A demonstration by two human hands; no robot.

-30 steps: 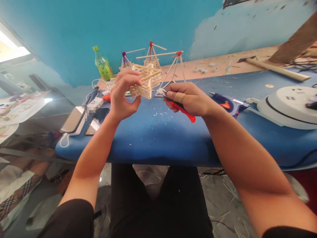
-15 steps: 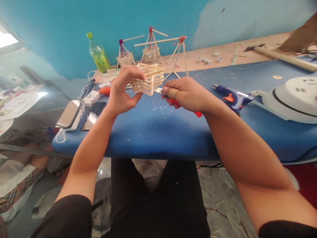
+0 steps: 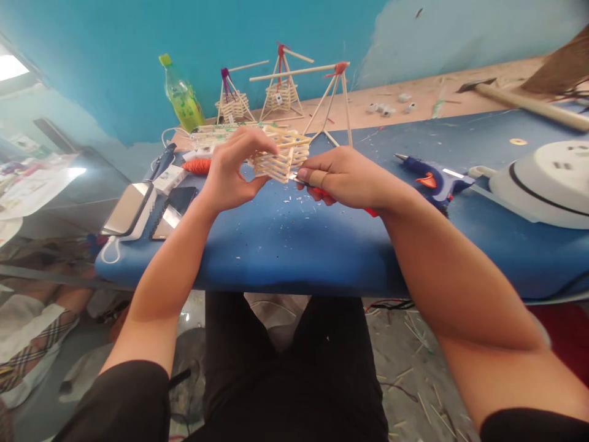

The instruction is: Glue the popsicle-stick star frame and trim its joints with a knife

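Observation:
My left hand grips a small lattice box of pale wooden sticks and holds it just above the blue table. My right hand is closed round a red-handled utility knife; its blade tip touches the lower right corner of the stick box. A bandage wraps one finger of my right hand. The two hands are close together, almost touching, over the middle of the table.
Behind the hands stand three stick tripod models and a green bottle. Phones and a cable lie at the left. A blue glue gun, a white round socket reel and a hammer lie right.
My right hand moved left, bringing the knife blade up against the stick box. My left hand turned and lowered the box slightly. The view shifted a little.

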